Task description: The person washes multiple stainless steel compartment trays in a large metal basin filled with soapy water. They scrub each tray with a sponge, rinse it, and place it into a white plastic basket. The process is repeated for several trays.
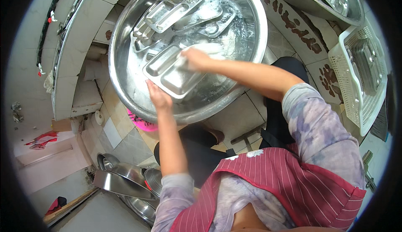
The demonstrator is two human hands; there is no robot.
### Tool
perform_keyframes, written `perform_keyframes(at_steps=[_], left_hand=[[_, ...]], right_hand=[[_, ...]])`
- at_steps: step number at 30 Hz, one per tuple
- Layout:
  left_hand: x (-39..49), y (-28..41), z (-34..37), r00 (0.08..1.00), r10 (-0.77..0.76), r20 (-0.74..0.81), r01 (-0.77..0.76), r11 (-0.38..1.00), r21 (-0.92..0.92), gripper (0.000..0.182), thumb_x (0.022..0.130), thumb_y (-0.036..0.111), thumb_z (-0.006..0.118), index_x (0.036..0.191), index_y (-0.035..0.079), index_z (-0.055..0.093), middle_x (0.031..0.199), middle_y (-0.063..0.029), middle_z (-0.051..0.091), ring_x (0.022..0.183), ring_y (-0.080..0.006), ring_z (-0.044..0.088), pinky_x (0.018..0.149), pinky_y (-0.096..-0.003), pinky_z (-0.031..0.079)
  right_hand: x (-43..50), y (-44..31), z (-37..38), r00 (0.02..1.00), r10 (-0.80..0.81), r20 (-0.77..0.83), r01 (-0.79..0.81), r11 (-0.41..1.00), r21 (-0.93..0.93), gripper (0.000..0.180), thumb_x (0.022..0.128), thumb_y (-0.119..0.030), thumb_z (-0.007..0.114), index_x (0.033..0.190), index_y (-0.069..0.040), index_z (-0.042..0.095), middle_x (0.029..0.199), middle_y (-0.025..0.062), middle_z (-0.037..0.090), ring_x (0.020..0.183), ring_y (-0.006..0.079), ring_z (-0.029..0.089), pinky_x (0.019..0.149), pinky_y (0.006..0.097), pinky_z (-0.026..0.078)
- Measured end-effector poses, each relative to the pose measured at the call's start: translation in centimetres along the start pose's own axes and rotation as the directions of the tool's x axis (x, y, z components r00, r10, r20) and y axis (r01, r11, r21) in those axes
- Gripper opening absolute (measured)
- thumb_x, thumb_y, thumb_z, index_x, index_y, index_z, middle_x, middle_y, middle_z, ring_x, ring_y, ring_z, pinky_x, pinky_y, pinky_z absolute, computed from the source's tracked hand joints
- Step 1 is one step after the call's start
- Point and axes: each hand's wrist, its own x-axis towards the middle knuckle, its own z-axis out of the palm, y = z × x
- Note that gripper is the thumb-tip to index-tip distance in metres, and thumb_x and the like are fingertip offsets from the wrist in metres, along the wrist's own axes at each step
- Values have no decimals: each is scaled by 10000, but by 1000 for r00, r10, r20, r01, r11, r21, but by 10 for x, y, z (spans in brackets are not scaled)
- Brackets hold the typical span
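Note:
A stainless-steel compartment tray [183, 79] is tilted over the soapy water in a large round metal basin [262, 27]. My left hand [159, 96] grips its near left edge, with the thumb side along the rim. My right hand [197, 59] is pressed to the tray's face, blurred by motion, and holds a whitish cloth [209, 47] whose shape is smeared. Beyond my hands, more compartment trays [172, 10] lie heaped in the basin, some partly under suds and water.
To the right, a white plastic basket [361, 106] holds stacked metal trays. A second metal basin [348, 18] with trays stands at upper right. Metal bowls and pans [125, 181] are piled at lower left. A pink container [143, 122] sits beneath the basin's near rim.

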Motion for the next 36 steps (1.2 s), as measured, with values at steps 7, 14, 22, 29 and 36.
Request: perform_keyframes(at_steps=[7, 14, 22, 29, 36], left_hand=[[-4, -19, 11, 989, -117, 90, 136, 962, -238, 466, 981, 314, 204, 1271, -7, 375, 1223, -140, 488, 1105, -264, 494, 962, -393, 386], [4, -46, 13, 999, 37, -13, -36, 997, 71, 299, 909, 46, 366, 1190, -12, 447, 1157, -121, 511, 1019, -207, 525, 885, -344, 427], [-8, -26, -2, 990, 133, -43, -113, 943, 312, 109, 902, 52, 498, 962, -28, 541, 882, -46, 583, 763, -82, 508, 696, -210, 408], [4, -43, -15, 971, 170, -169, -121, 955, 269, 118, 925, 90, 459, 925, -7, 526, 831, -39, 546, 737, -107, 488, 681, -252, 404], [11, -50, -31, 912, -68, -404, 82, 997, 16, 132, 908, 90, 475, 956, -23, 522, 878, -108, 564, 812, -207, 566, 707, -340, 472]], right_hand=[[-23, -14, 18, 939, -334, -86, 321, 937, -135, 441, 729, -289, 562, 1153, -169, 544, 1169, 172, 485, 1116, 341, 446, 893, 488, 369], [-13, -25, 26, 944, -324, -57, 311, 936, -165, 389, 757, -226, 569, 1107, -59, 541, 1119, 229, 479, 1091, 372, 433, 918, 457, 355], [40, 66, -6, 988, -23, -155, -46, 902, -429, 434, 821, -321, 496, 1177, -72, 499, 1210, 214, 431, 1044, 354, 471, 913, 439, 370], [1, 46, 44, 900, 414, -136, -432, 887, -162, 608, 765, -248, 575, 1298, -65, 345, 1305, 262, 308, 1170, 434, 366, 948, 470, 373], [-65, -16, 43, 892, -431, 140, 446, 888, -112, 329, 707, 3, 520, 1026, -78, 509, 1131, 224, 432, 1054, 387, 431, 817, 489, 439]])
